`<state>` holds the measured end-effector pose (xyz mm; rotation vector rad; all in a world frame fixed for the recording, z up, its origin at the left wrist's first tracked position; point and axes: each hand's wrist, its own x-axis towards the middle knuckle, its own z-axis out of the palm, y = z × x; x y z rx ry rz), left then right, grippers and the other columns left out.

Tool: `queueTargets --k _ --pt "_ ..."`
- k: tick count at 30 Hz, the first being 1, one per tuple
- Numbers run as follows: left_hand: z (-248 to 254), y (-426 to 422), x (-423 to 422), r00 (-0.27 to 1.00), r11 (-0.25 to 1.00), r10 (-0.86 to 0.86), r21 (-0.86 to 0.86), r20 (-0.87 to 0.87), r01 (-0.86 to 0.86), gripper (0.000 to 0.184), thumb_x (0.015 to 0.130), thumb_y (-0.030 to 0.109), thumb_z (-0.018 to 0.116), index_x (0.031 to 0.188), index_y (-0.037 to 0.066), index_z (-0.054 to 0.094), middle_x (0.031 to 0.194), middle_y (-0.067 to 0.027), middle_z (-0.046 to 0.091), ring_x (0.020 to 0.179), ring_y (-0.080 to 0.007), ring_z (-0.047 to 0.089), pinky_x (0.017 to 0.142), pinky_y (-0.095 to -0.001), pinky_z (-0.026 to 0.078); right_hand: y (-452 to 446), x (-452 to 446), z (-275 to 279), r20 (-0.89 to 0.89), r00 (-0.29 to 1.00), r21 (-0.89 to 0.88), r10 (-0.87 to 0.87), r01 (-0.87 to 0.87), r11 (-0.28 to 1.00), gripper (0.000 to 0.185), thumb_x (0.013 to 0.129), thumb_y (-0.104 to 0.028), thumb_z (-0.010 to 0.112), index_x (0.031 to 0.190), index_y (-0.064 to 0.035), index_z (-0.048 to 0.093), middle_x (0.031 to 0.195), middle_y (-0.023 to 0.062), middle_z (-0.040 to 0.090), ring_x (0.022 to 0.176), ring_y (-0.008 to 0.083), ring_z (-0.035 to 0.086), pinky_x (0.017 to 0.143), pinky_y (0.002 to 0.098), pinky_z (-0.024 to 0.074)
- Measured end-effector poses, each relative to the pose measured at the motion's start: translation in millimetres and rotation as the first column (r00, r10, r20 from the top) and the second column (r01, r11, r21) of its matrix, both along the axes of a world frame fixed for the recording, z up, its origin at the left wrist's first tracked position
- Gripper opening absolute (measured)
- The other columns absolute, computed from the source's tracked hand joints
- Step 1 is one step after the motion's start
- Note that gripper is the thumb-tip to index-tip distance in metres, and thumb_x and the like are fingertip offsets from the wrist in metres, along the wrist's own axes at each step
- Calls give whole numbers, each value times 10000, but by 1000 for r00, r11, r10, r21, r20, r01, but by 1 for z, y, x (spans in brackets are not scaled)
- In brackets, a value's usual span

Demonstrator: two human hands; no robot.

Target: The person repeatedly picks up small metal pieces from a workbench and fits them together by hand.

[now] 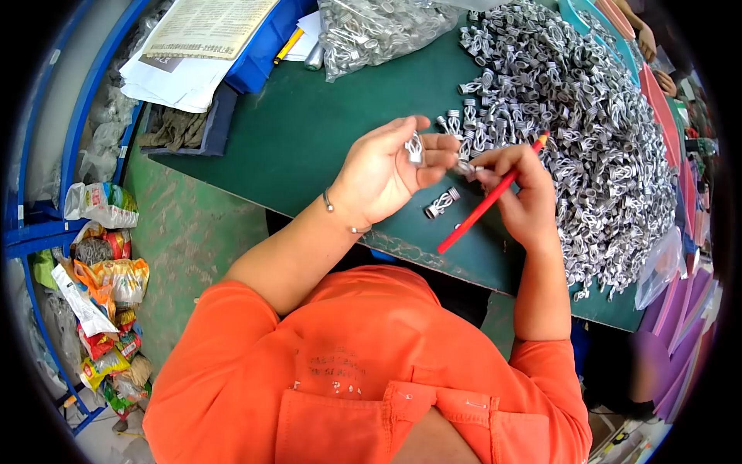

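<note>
My left hand is half curled with its palm up. A small silver metal part with a ring-like end lies against its fingers. My right hand is closed round a red pencil, which slants across its fingers. Between its thumb and fingertips it also pinches a slightly blurred silver part, close to the left fingertips. On the green table below, another silver part with a ribbed collar and loops lies alone. A big heap of similar silver parts spreads to the right of my right hand.
A clear bag of silver parts sits at the back of the green table. Papers and a blue bin stand at the back left. A blue shelf rack is farther left. Another person's hand shows at top right.
</note>
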<state>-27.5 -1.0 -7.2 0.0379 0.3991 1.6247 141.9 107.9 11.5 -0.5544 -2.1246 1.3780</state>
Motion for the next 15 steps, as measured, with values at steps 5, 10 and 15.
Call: queueTargets --k 5,10,15 --pt "12 -1 16 720 989 -25 -123 -694 -84 235 794 61 636 1001 18 533 757 3 532 561 -6 405 421 -139 258 4 3 12 -221 975 -489 -35 -80 869 205 793 88 535 764 -54 391 875 134 590 717 115 556 619 216 459" --pt "11 -4 22 467 991 68 7 -881 -131 226 735 16 684 934 -17 583 782 -5 560 659 -33 481 566 -152 396 2 0 1 -215 973 -403 84 -167 900 220 769 107 541 759 -65 404 900 117 585 777 117 547 674 216 458" --pt "12 -5 23 405 986 146 97 -903 -138 260 749 10 665 992 -27 581 796 -21 578 652 -50 498 587 -170 422 -3 0 1 -242 970 -98 2 -26 995 298 706 131 609 777 -63 395 978 131 564 779 117 535 671 231 450"
